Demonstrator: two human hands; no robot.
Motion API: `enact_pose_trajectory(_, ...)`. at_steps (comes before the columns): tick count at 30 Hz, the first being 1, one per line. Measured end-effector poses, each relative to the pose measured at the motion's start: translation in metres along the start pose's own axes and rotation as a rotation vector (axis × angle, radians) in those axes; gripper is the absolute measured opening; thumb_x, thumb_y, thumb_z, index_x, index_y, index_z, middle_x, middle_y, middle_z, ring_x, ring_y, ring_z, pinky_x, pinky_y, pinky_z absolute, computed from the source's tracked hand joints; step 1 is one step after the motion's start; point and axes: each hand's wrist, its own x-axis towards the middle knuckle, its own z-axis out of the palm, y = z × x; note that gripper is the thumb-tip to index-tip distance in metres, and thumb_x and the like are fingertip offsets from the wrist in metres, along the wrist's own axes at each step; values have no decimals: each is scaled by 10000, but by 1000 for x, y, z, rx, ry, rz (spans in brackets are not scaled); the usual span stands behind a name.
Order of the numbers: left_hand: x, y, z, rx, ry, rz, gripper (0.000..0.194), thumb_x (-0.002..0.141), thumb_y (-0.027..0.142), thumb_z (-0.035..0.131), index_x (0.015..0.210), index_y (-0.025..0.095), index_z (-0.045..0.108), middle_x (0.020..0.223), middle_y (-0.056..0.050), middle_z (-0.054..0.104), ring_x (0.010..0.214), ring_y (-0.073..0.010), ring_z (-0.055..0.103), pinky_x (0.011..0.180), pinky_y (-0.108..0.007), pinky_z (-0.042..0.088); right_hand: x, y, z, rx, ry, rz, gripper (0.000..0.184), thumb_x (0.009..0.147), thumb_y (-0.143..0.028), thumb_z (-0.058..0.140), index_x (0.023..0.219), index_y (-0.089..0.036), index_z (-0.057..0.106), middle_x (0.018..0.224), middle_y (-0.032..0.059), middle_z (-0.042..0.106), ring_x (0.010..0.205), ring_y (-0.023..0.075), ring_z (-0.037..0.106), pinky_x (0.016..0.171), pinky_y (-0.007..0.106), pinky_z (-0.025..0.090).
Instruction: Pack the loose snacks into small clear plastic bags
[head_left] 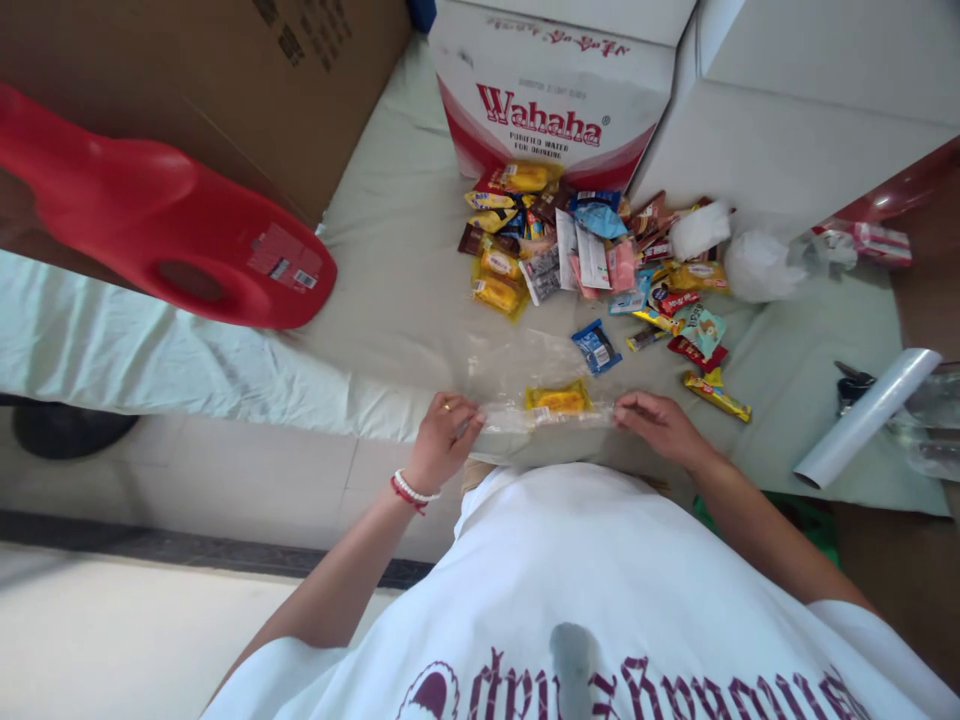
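White shirt [600, 560] fills the bottom of the head view. Left hand [446, 432] and right hand [654, 425] have their fingers clamped, it seems, on opposite ends of clear wrap [506, 417]; a yellow snack [558, 399] lies on it between them.

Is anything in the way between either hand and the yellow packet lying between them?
No other item blocks either side: only clear film spans the gaps from the left hand and right hand to the yellow packet. Whether it also covers the packet is unclear. The blue packet lies beyond, outside both gaps.
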Motion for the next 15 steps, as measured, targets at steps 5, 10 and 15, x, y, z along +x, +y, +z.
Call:
enact_pose_trajectory(5,37,-1,15,285,214,-279,248,891,387,589,880,164,695,1095,-186,673,1134,-346,569,1033,-536,456,35,-12,-18,-525,116,179,282,970,-410,500,921,-204,686,766,53,683,705,212,623,659,319,499)
enact_pose_trajectory(10,44,1,23,27,353,-312,455,963,406,487,1325,136,547,1209,-178,670,1097,-275,623,1019,-461,485,70,-50,-23,-875,233,-154,353,1010,-377,511,1225,-157,684,1156,168,679,1109,335,567,949,451,467)
enact_pose_trajectory(15,45,14,29,-93,273,-365,980,826,489,692,1586,113,201,1172,-130,716,991,-247,685,916,-397,525,124,-64,8,-918,-2,-205,425,921,-328,690,1305,-153,641,1121,168,701,1158,357,520,971,481,425)
